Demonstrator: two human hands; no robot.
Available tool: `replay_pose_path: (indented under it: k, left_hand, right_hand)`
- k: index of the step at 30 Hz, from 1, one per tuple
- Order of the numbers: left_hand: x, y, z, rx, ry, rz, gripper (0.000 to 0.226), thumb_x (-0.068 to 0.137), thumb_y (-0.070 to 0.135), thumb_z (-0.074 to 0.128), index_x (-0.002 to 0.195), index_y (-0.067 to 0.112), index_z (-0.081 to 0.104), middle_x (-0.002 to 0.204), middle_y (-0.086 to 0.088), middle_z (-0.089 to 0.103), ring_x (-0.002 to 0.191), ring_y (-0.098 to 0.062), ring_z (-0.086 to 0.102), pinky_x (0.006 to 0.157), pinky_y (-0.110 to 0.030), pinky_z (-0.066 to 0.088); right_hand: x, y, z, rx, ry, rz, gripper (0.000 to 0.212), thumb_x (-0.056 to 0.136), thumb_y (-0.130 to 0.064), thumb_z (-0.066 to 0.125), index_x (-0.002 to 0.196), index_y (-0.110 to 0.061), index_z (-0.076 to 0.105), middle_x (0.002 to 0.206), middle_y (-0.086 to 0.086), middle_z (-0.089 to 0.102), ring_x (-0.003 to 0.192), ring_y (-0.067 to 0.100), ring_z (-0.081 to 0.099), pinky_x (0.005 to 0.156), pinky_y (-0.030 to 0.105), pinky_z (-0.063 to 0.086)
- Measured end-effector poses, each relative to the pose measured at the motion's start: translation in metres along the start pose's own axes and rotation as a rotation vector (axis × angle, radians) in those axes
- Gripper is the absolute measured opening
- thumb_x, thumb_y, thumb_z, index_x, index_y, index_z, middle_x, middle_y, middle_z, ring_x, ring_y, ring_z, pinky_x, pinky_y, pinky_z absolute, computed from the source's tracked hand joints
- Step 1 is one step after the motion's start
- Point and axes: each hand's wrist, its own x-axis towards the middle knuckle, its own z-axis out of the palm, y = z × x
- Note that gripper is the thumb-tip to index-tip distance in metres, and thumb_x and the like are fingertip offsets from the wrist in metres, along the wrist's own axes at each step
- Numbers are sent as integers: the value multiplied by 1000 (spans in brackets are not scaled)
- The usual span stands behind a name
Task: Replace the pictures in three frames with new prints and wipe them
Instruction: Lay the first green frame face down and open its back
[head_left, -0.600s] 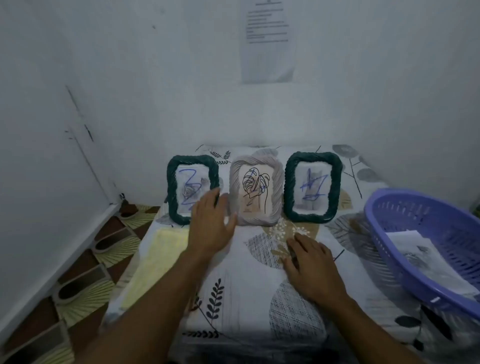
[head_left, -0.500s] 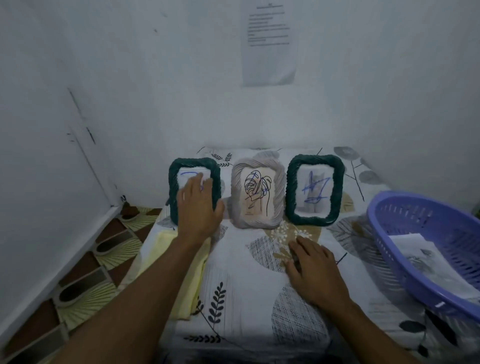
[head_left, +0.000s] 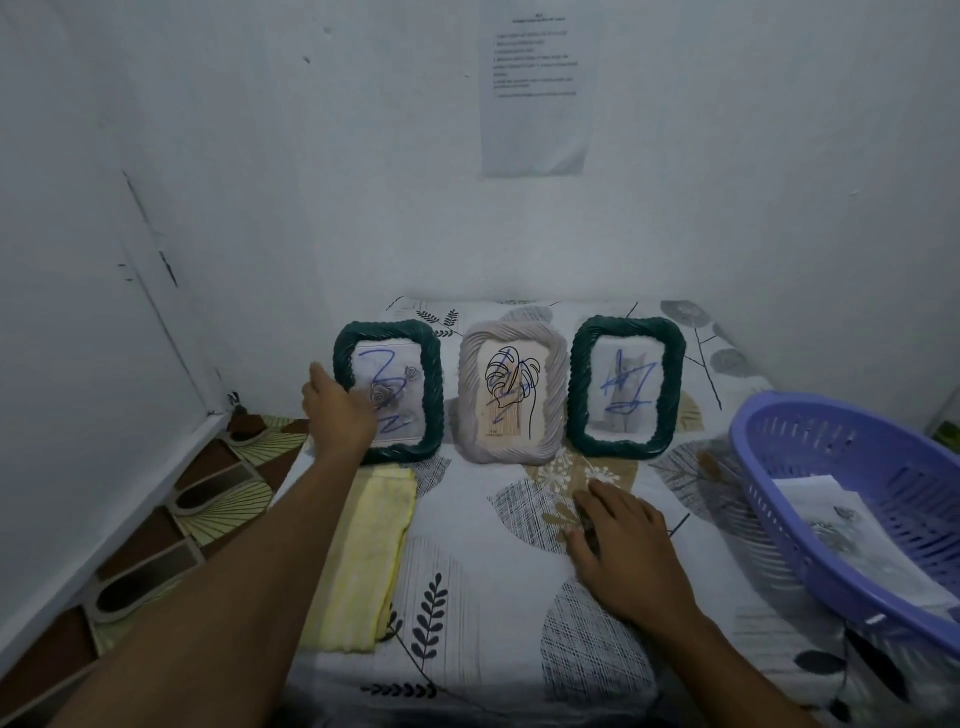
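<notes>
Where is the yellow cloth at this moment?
In the head view, the yellow cloth lies at the table's left edge, in front of the left green frame.

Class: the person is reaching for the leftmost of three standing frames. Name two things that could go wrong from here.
1. The left hand reaches the left green frame at its outer edge only; tipped sideways, it could knock the grey frame standing close beside it.
2. That frame stands near the table edge on the left; a slip might drop it onto the tiled floor.
</notes>
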Motion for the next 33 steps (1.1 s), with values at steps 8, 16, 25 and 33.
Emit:
replay_pose_path:
  k: [8,16,25,33]
  left_hand:
    - [1,2,-23,-326,-70,-53,9,98,13,49,105,8,52,104,-14,61,89,-23,56,71,-28,45]
    - [-54,37,-58,-583,-69,46,5,98,13,51,100,10,54,87,-2,66,76,-15,61,65,-27,52]
    - [-152,83,-18,-557,-358,255,7,95,14,55,93,18,60,93,-4,70,86,-20,69,73,-36,58]
    - [-186,105,3,-543,-577,468,22,99,20,48,111,17,66,104,5,68,99,-11,64,87,-36,54]
  right_hand:
    - [-1,-1,-2,17,-32,1,59,92,-51,29,141,-23,46,151,2,40,139,18,34,116,40,20]
    - [5,-6,-22,157,-27,-21,44,91,-42,45,130,-24,53,132,-4,53,124,21,48,105,38,35]
    - [16,-55,-87,637,278,-92,36,94,-32,47,123,-17,62,122,0,62,110,13,56,96,33,49]
    - [17,-57,-123,862,339,142,33,95,-34,57,118,-12,67,109,1,68,92,5,62,79,14,51]
